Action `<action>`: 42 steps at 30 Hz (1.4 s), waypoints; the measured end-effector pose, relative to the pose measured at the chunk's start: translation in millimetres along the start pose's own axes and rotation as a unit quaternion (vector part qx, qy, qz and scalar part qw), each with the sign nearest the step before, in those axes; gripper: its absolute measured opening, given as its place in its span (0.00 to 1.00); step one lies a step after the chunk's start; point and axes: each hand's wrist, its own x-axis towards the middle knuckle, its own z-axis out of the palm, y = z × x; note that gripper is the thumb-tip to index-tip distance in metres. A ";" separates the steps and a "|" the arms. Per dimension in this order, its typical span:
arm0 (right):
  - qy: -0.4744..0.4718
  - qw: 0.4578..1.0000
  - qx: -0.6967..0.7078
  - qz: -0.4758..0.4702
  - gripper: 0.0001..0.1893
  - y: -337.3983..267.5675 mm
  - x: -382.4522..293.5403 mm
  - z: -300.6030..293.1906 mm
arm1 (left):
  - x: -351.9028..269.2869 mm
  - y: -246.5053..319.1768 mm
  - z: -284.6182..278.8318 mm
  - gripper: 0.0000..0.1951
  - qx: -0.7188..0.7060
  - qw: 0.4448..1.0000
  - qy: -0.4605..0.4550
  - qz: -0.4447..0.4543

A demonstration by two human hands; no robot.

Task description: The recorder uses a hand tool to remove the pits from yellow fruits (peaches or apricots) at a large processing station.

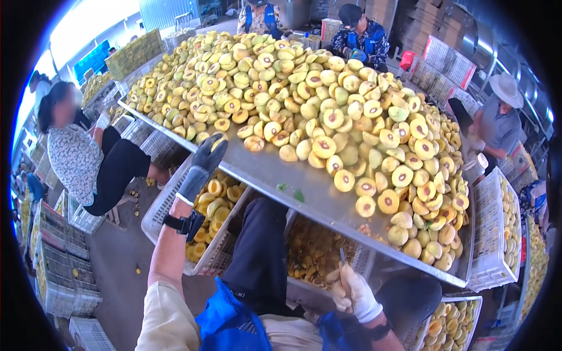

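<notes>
My left hand [203,160], in a dark grey glove, is at the near edge of the metal table, its fingers around a yellow fruit half [218,141]. Beyond it rises a large heap of halved yellow peaches [325,147], many cut side up with the brown stone or its hollow showing. In a whitish glove, my right hand [354,291] grips a small hand tool [343,272] with a wooden-looking handle and a narrow metal tip pointing up. That hand is low, above my lap and beside a crate of brown scraps [318,245] under the table edge.
The metal table [274,171] has a raised rim and two green leaf bits. A crate [206,263] of pitted halves stands below my left forearm. More filled crates [496,237] stand right. Co-workers sit left [72,145], right [500,118] and at the far side [362,37].
</notes>
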 end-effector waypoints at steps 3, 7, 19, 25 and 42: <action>-0.016 0.999 0.022 -0.046 0.24 -7.2 -7.8 -25.7 | 43.7 128.3 26.1 0.18 -0.421 0.891 -0.113 -0.128; -0.063 0.995 0.035 -0.072 0.26 -14.6 -0.8 -47.2 | 131.8 141.7 80.1 0.21 -0.103 0.988 -0.093 0.067; 0.083 0.974 0.183 -0.108 0.25 -31.6 -2.2 -79.4 | 314.8 159.9 271.7 0.28 0.072 0.970 -0.148 0.177; 0.118 0.972 0.187 -0.079 0.23 -28.9 -6.2 -85.0 | 370.1 119.7 324.0 0.20 0.300 0.873 -0.188 0.336; -0.002 0.973 0.186 -0.133 0.21 -10.7 -8.5 -74.7 | 157.0 144.5 276.4 0.15 0.172 0.935 -0.282 0.128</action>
